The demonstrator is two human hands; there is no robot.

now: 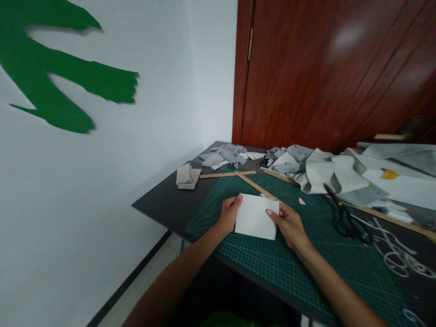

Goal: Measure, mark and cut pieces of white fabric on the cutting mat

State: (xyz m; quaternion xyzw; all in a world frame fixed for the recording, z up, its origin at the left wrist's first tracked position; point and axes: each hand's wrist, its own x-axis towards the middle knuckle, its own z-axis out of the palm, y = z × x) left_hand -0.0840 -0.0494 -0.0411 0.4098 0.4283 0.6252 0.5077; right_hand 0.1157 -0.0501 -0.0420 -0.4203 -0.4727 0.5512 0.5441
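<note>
A white rectangular piece (pixel 256 217), flat and smooth, is held up over the green cutting mat (pixel 218 204). My left hand (pixel 230 212) grips its left edge near the upper corner, thumb on the front. On the right side my right hand (pixel 286 223) pinches it, with the thumb lying across its face and the fingers behind. Just beyond the piece lie wooden rulers (pixel 254 184), crossing near the mat's far edge. A small pink piece (pixel 301 201) rests on the mat to the right.
Folded beige cloth (pixel 188 177) lies at the table's left. Grey scraps (pixel 226 156) sit at the back, and a large fabric heap (pixel 335 172) at the back right. Black scissors (pixel 346 220) and white strips (pixel 398 254) lie on the right. A wall stands left.
</note>
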